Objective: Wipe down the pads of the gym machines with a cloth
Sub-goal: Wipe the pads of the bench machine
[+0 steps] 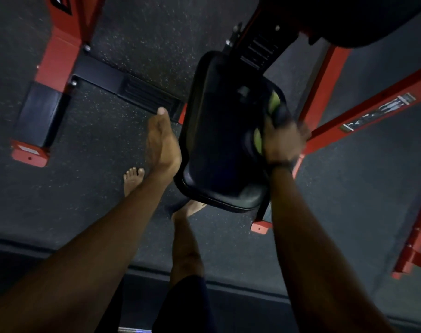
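Note:
A black padded seat of a red gym machine fills the middle of the view. My right hand grips a dark and yellow-green cloth and presses it on the pad's right side; the hand is blurred. My left hand lies flat against the pad's left edge, fingers straight and pointing away from me.
Red frame beams run to the right of the seat, and a red upright with a black foot stands at the left. A red foot plate sits under the seat. My bare feet stand on the dark speckled rubber floor.

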A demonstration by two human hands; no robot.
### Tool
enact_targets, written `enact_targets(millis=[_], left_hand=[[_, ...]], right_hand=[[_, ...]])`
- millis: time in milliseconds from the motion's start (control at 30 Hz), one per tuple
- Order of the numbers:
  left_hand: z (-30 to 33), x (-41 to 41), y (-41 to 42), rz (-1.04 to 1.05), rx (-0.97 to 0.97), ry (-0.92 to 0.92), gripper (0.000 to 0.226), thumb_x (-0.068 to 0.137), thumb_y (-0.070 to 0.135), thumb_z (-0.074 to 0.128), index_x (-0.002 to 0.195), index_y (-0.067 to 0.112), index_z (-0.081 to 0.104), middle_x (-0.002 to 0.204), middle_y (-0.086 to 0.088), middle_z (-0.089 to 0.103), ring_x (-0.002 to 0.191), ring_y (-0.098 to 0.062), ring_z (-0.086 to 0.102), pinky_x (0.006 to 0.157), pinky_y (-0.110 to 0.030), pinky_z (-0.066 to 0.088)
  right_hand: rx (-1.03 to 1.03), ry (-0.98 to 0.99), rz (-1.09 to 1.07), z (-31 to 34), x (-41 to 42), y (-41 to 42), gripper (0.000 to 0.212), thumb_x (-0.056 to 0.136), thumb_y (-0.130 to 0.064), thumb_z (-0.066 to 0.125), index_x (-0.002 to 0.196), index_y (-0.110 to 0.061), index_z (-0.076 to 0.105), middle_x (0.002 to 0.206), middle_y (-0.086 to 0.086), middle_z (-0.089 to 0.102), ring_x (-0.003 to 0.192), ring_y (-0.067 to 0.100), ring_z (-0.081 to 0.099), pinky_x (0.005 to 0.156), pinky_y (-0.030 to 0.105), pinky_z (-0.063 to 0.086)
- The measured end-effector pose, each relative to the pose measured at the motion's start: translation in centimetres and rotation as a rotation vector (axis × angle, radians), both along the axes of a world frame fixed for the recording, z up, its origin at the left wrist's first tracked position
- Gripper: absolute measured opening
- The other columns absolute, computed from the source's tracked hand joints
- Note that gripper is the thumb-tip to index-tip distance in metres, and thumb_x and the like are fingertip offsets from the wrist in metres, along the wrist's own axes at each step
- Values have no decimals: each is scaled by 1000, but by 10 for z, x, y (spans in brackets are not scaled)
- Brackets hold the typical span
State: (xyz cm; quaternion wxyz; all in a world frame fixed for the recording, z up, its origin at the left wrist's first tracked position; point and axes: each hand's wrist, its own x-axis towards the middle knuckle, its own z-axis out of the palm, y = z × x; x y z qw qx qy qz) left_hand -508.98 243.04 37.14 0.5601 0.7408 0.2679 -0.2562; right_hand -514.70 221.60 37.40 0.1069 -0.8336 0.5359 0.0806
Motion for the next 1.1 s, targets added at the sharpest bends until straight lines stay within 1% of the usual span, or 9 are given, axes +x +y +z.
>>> enact_targets(millis=[67,133,200,400,500,733,900,967,1100], left_hand=[[-2,-2,-6,-23,52,-2,61,106,56,24,146,14,45,144,-6,51,119,-14,49,96,-30,34],[-1,-5,-16,-21,93,-8,62,106,55,24,142,12,50,142,-9,54,123,-20,52,93,-28,34],[3,-6,-25,7,179,-31,64,106,55,21,136,12,57,136,-12,60,124,-28,55,92,-32,38],[16,-13,-49,-224,525,-43,64,106,54,20,124,6,58,120,-21,64,111,-40,59,83,-41,37],[14,-7,-53,-359,603,-7,65,106,55,21,120,5,59,119,-23,63,109,-41,61,86,-43,42],[10,-5,-55,-414,638,-48,62,107,52,21,110,8,65,111,-23,67,104,-42,63,86,-43,45],[14,-5,-59,-405,646,-63,59,108,48,24,107,8,67,106,-24,68,101,-43,64,82,-41,44],[15,-5,-59,-419,654,-58,59,108,48,23,108,9,67,105,-23,69,100,-43,65,81,-42,44],[15,-3,-60,-418,668,-59,56,108,47,23,109,9,66,103,-22,69,99,-42,65,80,-40,42]], right_hand=[[-23,20,204,-6,42,26,59,95,-55,54,131,-8,59,145,23,47,138,41,37,109,51,29],[-130,-121,469,1,36,69,50,85,-45,67,118,-8,67,123,24,60,115,44,54,96,55,39],[-76,-205,600,18,-4,106,47,80,-41,64,119,-15,66,116,20,61,104,41,56,87,52,42],[94,-197,326,35,-102,78,51,84,-50,56,123,-21,69,123,16,57,110,36,51,90,46,45],[81,-229,156,15,-69,34,52,84,-48,57,127,-20,66,124,20,54,110,38,48,91,50,47],[92,-74,69,-49,51,-84,62,97,-48,56,136,-1,55,142,24,44,132,40,37,99,50,40],[156,-262,181,-16,-27,-23,60,93,-52,54,140,-15,51,140,25,47,130,41,42,109,47,32],[181,-328,143,7,-73,25,54,88,-53,55,135,-27,46,135,20,50,124,39,46,102,46,40],[167,-360,143,14,-78,38,52,84,-51,58,129,-30,45,126,20,53,114,37,48,91,47,47]])
